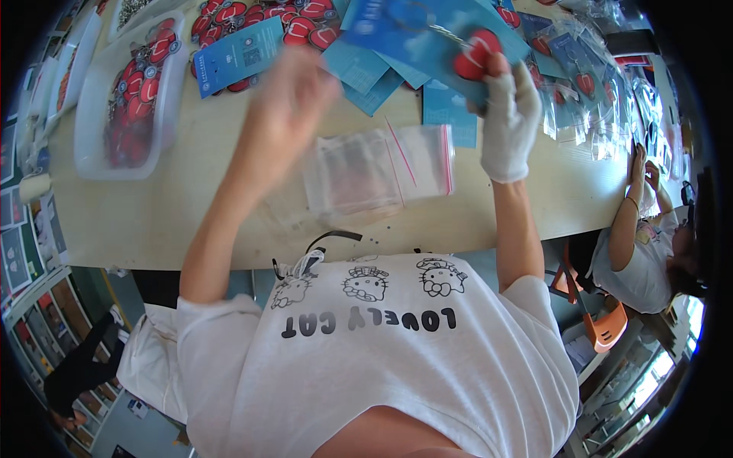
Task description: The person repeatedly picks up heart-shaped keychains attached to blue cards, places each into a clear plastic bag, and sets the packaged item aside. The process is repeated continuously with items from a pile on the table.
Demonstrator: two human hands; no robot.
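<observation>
My right hand [510, 114], in a white fingerless glove, grips a blue card [397, 30] with a red heart-shaped keychain [477, 55] on it. The thumb presses at the keychain's edge. Raised over the table, my left hand [294, 95] is smeared by motion, so its fingers cannot be read. It is nearest to a blue card [240, 55] lying on a heap of red keychains [309, 29]. Clear zip bags [355, 175] with pink seal strips lie flat between my forearms. More blue cards [450, 114] are spread beneath the held one.
On the left stands a clear plastic tub [88, 145] of red keychains, with other bins beyond. Bagged carded keychains [584, 84] pile up at the right. Another person [637, 244] sits at the table's right end, near an orange chair [607, 328].
</observation>
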